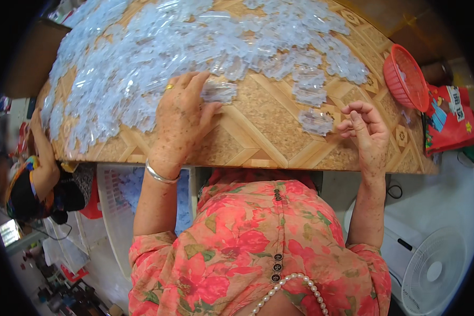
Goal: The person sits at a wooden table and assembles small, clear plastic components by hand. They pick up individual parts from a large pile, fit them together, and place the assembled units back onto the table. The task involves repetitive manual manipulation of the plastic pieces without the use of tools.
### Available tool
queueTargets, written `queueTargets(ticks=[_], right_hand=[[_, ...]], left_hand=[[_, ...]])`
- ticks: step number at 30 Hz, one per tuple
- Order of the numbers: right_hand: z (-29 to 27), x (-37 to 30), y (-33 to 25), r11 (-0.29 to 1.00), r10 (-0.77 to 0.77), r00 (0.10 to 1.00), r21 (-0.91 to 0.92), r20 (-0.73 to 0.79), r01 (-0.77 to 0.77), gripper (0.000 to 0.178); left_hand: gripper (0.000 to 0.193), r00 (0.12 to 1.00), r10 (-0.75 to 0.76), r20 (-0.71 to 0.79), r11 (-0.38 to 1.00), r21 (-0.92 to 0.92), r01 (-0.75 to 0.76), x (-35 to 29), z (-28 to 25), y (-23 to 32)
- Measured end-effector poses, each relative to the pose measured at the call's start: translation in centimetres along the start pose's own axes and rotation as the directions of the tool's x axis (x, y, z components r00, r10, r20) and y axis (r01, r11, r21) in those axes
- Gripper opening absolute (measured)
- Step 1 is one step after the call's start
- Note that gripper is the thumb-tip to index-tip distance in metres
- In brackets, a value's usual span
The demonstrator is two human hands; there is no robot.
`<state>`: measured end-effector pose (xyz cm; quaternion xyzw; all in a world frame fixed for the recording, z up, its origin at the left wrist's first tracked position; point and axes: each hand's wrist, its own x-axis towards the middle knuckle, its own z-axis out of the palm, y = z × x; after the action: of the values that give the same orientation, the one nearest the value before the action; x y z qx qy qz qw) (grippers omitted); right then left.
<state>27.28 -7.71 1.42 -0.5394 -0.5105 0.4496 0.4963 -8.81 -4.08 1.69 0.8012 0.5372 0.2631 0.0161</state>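
Note:
My left hand [181,116] rests at the near edge of a wide spread of small clear plastic pieces [137,73]. Its fingers are stretched forward and the thumb stands apart, beside a small bunch of pieces [219,92]. Over the table's right part is my right hand [367,131], fingers curled and thumb bent in against them. Whatever lies in that pinch, if anything, is too small to make out. Just left of it lies a small cluster of clear pieces [316,122], with another cluster [309,87] farther back.
The wood-patterned table [258,126] has a curved far edge. A red plastic basket [405,78] and a red printed bag [450,118] are at the right. Below stand a white crate [109,197] and a white fan [434,271]. Another person's arm [45,147] reaches the table's left edge.

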Motion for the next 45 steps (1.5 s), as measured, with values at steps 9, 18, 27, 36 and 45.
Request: queueTargets(ticks=[9, 18, 27, 36, 45], right_hand=[[1.9, -0.1, 1.4, 0.972, 0.053, 0.998, -0.228, -0.030, -0.059, 0.012], [4.6, 0.1, 0.4, 0.873, -0.136, 0.978, -0.447, 0.157, 0.193, 0.016], [5.4, 0.0, -0.4, 0.831, -0.183, 0.962, -0.490, 0.203, 0.262, 0.019], [5.5, 0.2, 0.0, 0.808, -0.232, 0.949, -0.501, 0.212, 0.310, 0.019], [5.4, 0.4, 0.6, 0.816, -0.269, 0.942, -0.473, 0.201, 0.334, 0.018]], left_hand=[[0.048, 0.995, -0.070, 0.065, 0.995, -0.065, 0.074, -0.6, 0.6, 0.6], [0.042, 0.989, -0.012, 0.150, 0.986, -0.162, 0.037, 0.6, 1.4, 2.5], [0.034, 0.993, 0.093, -0.077, 0.989, 0.118, -0.084, 10.9, 0.1, -4.1], [0.046, 0.937, -0.311, 0.162, 0.875, 0.433, 0.216, 22.2, 5.0, -10.9], [0.047, 0.915, -0.376, 0.149, 0.925, 0.127, 0.359, 22.7, 6.6, -13.6]])
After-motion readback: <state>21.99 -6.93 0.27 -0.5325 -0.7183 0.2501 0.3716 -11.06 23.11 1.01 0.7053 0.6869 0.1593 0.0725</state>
